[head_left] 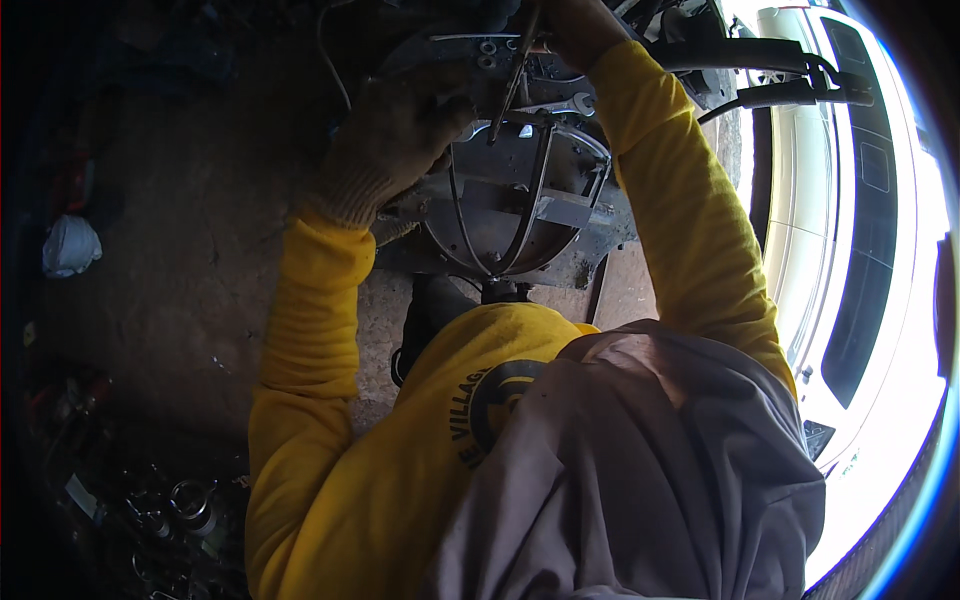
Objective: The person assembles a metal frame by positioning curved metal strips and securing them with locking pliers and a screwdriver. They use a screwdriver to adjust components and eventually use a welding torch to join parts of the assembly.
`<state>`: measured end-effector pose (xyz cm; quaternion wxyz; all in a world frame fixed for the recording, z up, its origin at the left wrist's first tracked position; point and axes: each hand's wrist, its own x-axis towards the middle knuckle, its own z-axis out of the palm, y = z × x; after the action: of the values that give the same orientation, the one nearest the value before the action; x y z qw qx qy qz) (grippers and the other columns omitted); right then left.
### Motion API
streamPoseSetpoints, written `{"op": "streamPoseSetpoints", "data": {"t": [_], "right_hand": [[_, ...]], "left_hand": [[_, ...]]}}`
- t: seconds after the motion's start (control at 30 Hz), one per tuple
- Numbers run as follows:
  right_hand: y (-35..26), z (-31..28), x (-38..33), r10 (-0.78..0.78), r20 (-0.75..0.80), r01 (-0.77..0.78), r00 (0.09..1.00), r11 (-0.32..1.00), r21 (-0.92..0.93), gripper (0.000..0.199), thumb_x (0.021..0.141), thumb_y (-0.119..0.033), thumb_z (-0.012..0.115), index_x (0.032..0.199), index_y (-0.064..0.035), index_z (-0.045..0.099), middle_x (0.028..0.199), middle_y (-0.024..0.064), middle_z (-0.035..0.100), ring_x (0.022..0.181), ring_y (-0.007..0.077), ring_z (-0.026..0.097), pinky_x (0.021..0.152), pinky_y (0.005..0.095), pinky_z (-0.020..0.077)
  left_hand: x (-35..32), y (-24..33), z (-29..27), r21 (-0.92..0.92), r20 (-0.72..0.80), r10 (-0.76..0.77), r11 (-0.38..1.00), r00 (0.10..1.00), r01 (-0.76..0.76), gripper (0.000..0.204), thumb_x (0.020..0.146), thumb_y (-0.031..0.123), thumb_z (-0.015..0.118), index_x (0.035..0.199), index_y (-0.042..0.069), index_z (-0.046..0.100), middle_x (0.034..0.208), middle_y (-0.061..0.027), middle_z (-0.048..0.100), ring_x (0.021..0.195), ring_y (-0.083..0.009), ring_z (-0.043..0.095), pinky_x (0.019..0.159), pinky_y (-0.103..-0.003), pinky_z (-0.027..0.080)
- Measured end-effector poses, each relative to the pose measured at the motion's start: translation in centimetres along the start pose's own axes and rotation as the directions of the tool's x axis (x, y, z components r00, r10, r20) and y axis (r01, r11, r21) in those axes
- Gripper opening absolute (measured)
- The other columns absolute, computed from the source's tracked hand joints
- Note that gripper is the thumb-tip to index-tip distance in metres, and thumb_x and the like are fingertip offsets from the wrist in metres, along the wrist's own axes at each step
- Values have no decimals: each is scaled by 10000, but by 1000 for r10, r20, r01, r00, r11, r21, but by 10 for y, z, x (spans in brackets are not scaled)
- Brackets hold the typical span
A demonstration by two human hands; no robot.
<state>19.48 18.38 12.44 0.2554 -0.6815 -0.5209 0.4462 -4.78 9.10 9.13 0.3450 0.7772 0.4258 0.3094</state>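
Apparently, the step in hand is fitting or adjusting at the top end of a dark metal frame with thin curved ribs (pixel 536 195), which lies just below both hands at the upper middle. The left hand (pixel 405 130), in a drab knitted work glove, is at the frame's upper left, its fingers curled beside a bright metal piece (pixel 473 130); whether its grip pinches that piece, I cannot tell. The right hand (pixel 580 35) reaches to the top edge, beside a long, thin, dark rod (pixel 511 92) slanting down toward the frame; its fingers are lost in shadow, so its grip cannot be told either.

A silver open-ended spanner (pixel 560 107) lies right of the rod, and small round metal washers (pixel 487 47) sit left of it. The next move probably calls for holding the rod steady and keeping the spanner within reach.

As for writing, the yellow sweatshirt (pixel 320 330) bears dark capitals around a dark round emblem (pixel 497 415), partly covered by a greyish-mauve cloth (pixel 640 460). The spanner shows no readable mark.
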Motion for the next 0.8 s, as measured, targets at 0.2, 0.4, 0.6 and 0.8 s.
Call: {"op": "streamPoseSetpoints", "data": {"t": [0.2,0.4,0.6,0.8], "right_hand": [[16,6,31,-187,-52,191,981,978,85,554,948,-599,649,1059,-58,702,904,63,630,791,156,569,658,348,455],[-10,14,14,-47,-84,66,995,967,245,617,910,-661,664,1047,-61,691,882,17,599,757,154,510,689,332,422],[-19,25,-3,-27,85,-18,996,875,484,1095,892,-751,595,1574,59,313,1652,235,281,1538,341,247,1231,429,214],[-23,29,4,70,-125,-18,990,927,374,865,868,-678,697,1267,87,632,1274,204,632,1177,295,573,1005,448,434]], "left_hand": [[85,0,-1,-128,320,-154,971,935,204,372,935,247,735,1228,32,655,1022,-112,724,840,-165,708,732,-329,587],[107,5,23,-139,600,-346,843,721,520,383,899,197,752,1224,23,647,1079,-114,716,907,-216,692,774,-350,569],[108,4,23,-129,618,-370,823,694,553,419,878,184,762,1241,19,635,1132,-112,712,963,-262,681,829,-368,552],[103,-7,20,-156,578,-314,864,753,479,440,900,222,754,1271,21,631,1130,-100,714,934,-237,683,830,-350,556]]}}
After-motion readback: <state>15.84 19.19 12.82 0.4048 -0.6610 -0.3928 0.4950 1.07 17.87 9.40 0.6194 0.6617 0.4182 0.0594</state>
